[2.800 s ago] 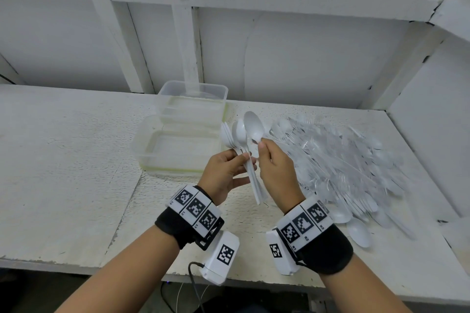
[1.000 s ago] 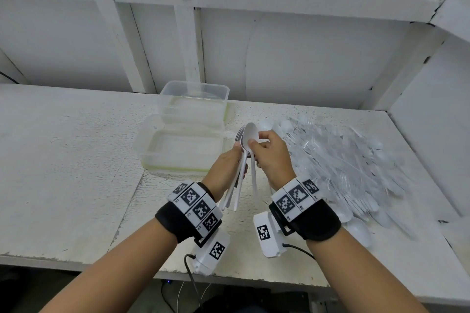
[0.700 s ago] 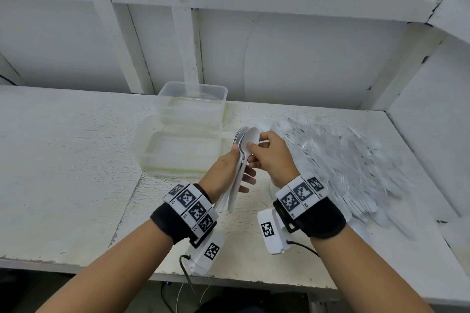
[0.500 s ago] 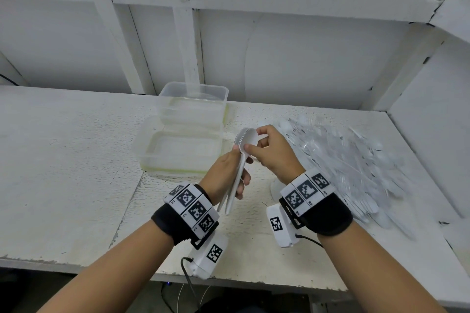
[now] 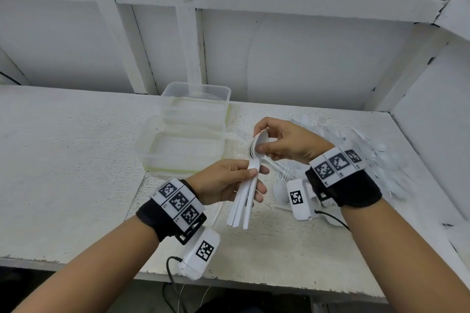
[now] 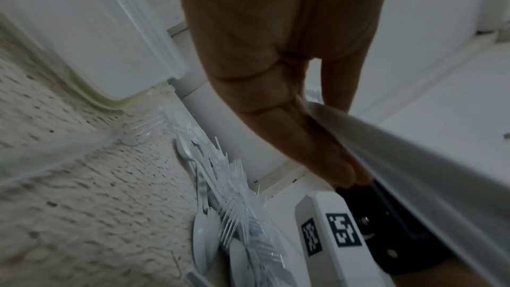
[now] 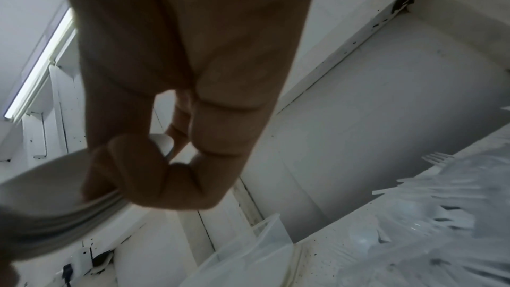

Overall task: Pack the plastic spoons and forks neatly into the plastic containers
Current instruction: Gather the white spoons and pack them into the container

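The left hand (image 5: pixel 223 180) grips the spoons (image 5: pixel 248 185) by their handles while the right hand (image 5: pixel 287 142) pinches their bowls above.

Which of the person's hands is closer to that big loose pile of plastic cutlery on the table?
Right. The right hand hovers over the near edge of the cutlery pile, pinching the bowls of the spoon bundle. The left hand grips the bundle's handles farther from the pile.

Both hands sit mid-frame: left hand (image 5: pixel 226 180) below with fingers curled in a grip, right hand (image 5: pixel 287 142) above, fingertips pinching.
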A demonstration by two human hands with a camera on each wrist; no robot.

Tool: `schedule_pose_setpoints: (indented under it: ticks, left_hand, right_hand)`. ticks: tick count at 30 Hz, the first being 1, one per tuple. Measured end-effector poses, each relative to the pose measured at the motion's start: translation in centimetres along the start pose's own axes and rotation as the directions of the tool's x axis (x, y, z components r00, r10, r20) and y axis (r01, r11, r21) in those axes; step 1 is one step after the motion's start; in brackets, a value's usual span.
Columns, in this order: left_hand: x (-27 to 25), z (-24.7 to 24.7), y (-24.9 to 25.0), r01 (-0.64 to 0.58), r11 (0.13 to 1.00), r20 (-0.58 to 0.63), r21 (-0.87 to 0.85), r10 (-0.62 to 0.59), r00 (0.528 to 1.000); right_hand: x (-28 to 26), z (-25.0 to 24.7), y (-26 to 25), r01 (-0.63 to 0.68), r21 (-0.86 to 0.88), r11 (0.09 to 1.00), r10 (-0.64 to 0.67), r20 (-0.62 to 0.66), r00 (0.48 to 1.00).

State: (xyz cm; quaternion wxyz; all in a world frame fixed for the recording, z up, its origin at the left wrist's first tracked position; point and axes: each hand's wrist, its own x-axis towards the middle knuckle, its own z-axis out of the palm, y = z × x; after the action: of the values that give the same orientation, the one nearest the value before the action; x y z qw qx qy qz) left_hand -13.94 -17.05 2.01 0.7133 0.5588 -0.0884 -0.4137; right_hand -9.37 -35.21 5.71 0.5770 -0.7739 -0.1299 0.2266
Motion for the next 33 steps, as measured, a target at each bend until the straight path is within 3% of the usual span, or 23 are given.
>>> schedule_pose_setpoints:
  ticks: [3,7,11,12,16,19,22,29,33]
  left_hand:
    - [-0.1,-0.4,0.7,0.002,1.000,-0.034,-0.002,-0.002,0.999]
    - [0.5,-0.8,0.9,-0.053,0.997,-0.203,-0.051,0.042,0.978]
    - [1.6,-1.9,0.7,-0.245,0.948,-0.494,-0.201,0.118,0.862]
    - [1.8,-2.2,0.7,-0.285,0.929,-0.543,-0.235,0.117,0.831]
    - [2.0,-3.0,0.7,-0.365,0.878,-0.633,-0.310,0.095,0.768]
    - [1.6,-3.2,0.7,-0.391,0.871,-0.654,-0.297,0.113,0.748]
    - [1.1,-3.7,0.8,-0.393,0.878,-0.663,-0.273,0.124,0.738]
    - [-0.8,-5.6,1.4,-0.330,0.931,-0.627,-0.157,0.164,0.761]
    - [-2.2,-7.4,2.6,-0.358,0.929,-0.700,-0.094,0.194,0.687]
  right_hand:
    - [0.3,0.4,-0.4,0.046,0.014,0.999,-0.046,-0.004,0.999]
    - [0.8,1.7,-0.7,0.108,-0.083,0.991,-0.122,-0.187,0.975]
    - [1.1,4.1,0.1,0.093,-0.338,0.936,-0.249,-0.455,0.855]
    - [1.2,4.8,0.2,0.083,-0.400,0.913,-0.274,-0.449,0.851]
    - [2.2,7.7,0.6,0.037,-0.621,0.783,-0.249,-0.258,0.934]
    - [3.1,8.7,0.6,0.044,-0.753,0.656,-0.321,-0.226,0.920]
    - [3.7,9.2,0.3,0.052,-0.804,0.593,-0.330,-0.183,0.926]
    - [4.8,9.4,0.0,0.108,-0.748,0.655,-0.336,-0.160,0.928]
    - [4.7,8.9,-0.6,0.102,-0.741,0.663,-0.286,-0.124,0.950]
